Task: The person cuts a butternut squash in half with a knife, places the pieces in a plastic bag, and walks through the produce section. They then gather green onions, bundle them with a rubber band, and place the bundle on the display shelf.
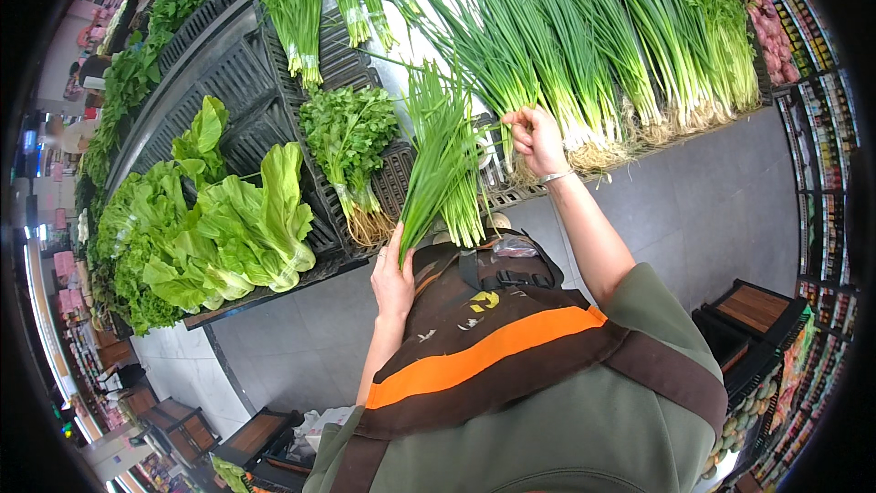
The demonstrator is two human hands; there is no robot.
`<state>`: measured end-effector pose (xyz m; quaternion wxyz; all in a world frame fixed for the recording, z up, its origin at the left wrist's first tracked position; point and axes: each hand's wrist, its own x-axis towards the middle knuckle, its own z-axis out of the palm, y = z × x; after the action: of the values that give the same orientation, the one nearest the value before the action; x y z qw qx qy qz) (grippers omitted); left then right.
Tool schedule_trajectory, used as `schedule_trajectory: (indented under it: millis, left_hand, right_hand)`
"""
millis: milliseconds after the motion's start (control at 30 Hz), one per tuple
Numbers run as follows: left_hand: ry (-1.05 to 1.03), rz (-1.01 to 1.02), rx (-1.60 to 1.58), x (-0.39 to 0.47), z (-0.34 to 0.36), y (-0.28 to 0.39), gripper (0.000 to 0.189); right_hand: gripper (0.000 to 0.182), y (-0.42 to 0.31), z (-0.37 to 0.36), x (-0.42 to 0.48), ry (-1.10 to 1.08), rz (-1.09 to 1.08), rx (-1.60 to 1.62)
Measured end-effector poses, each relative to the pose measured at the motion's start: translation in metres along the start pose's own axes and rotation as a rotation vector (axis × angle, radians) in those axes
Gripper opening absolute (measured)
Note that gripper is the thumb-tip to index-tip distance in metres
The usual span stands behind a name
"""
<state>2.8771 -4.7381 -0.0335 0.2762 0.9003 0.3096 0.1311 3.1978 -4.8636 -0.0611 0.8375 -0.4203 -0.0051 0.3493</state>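
Note:
My left hand (393,281) is closed around the narrow lower end of a bunch of long green chives (428,171). Beside it, chive stems with pale cut ends (465,222) point down towards my apron (479,281); whether they belong to the same bunch is unclear. My right hand (537,140) is raised with its fingers curled, over the near row of scallions (568,109). A thin green leaf seems to run to its pinched fingertips. Left of the chives lies a tied bunch of rooted leafy herbs (352,144).
Black plastic crates (236,68) hold leafy lettuce (253,219) on the left. Tied chive bunches (298,20) lie farther back. Celery-like greens (725,34) and reddish bulbs (763,20) are at right. Stocked shelves (821,123) and wooden-topped stands (753,308) border the grey tiled floor (705,205).

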Motion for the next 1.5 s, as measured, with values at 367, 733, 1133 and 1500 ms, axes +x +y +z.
schedule_trajectory:
  millis: [367, 733, 1133, 1500]
  left_hand:
    - [-0.266, -0.560, -1.044, 0.002, -0.008, -0.012, 0.023]
    - [-0.321, -0.568, -1.265, 0.001, -0.013, -0.017, 0.023]
    - [-0.345, -0.608, -1.421, -0.010, -0.017, -0.021, 0.027]
    - [-0.325, -0.593, -1.361, -0.010, -0.017, -0.019, 0.029]
  right_hand:
    - [0.020, 0.024, 0.018, 0.004, 0.077, 0.107, -0.847]
    - [0.028, 0.044, 0.005, 0.030, 0.102, -0.287, -1.366]
    - [0.036, 0.004, 0.124, 0.105, -0.209, -0.461, -1.413]
    - [0.011, 0.006, 0.131, 0.087, -0.197, -0.867, -1.329]
